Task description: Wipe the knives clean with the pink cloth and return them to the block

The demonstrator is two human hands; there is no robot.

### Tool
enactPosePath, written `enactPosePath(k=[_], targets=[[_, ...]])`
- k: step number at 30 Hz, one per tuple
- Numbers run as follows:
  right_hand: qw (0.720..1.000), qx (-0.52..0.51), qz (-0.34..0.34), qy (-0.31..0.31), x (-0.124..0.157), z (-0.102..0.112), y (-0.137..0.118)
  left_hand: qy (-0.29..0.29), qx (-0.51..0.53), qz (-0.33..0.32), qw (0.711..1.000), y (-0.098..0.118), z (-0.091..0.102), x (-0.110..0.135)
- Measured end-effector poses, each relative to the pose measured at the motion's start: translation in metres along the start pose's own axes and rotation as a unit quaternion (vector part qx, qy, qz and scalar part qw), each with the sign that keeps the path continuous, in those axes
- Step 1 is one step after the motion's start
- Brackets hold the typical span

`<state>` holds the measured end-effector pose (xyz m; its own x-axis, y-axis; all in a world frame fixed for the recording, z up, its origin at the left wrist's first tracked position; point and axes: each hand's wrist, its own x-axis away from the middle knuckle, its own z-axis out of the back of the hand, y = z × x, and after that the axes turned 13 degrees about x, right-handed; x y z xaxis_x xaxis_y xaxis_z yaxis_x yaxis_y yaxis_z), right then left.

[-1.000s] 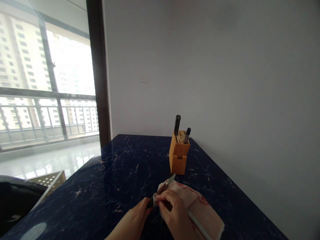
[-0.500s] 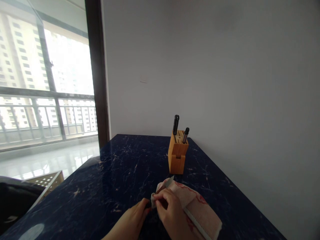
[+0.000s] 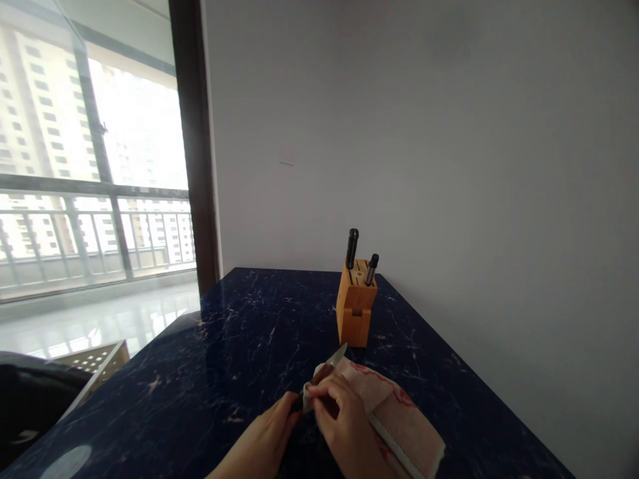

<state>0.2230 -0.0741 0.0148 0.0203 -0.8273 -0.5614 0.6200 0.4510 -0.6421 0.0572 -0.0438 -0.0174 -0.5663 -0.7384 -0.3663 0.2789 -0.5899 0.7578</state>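
Observation:
A small knife [image 3: 333, 360] points away from me over the dark blue marbled table [image 3: 239, 346], its blade tip showing past my fingers. My left hand [image 3: 269, 436] is closed on its dark handle. My right hand [image 3: 344, 419] pinches a pink-and-white cloth [image 3: 404, 426] around the blade near the handle. The rest of the cloth lies spread on the table to the right. A wooden knife block [image 3: 355, 309] stands just beyond the blade tip, with two black-handled tools in its slots.
A grey wall runs along the table's right and far side. On the left a tall window with a dark frame [image 3: 192, 146] looks out on a balcony railing and buildings. A perforated box [image 3: 94, 362] and a dark object [image 3: 30, 406] sit low at left.
The knife tip has risen slightly and shows a little more past the cloth; my right hand has shifted slightly along the blade. The view has barely moved.

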Motion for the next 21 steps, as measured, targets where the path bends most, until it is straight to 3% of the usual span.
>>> enactPosePath(k=[6,15,21], targets=[[1.000,0.007,-0.001,-0.001,-0.0012,-0.0028,0.0033,0.035,-0.014,-0.021,0.999,-0.0014,-0.0007,-0.0005],[1.000,0.009,0.002,0.005,-0.0009,-0.0015,-0.0003,-0.010,-0.019,-0.002,1.000,0.0001,-0.0004,0.0012],[0.999,-0.004,-0.038,0.001,0.0006,-0.0021,0.0018,0.034,-0.012,-0.006,0.999,-0.0040,-0.0007,0.0013]])
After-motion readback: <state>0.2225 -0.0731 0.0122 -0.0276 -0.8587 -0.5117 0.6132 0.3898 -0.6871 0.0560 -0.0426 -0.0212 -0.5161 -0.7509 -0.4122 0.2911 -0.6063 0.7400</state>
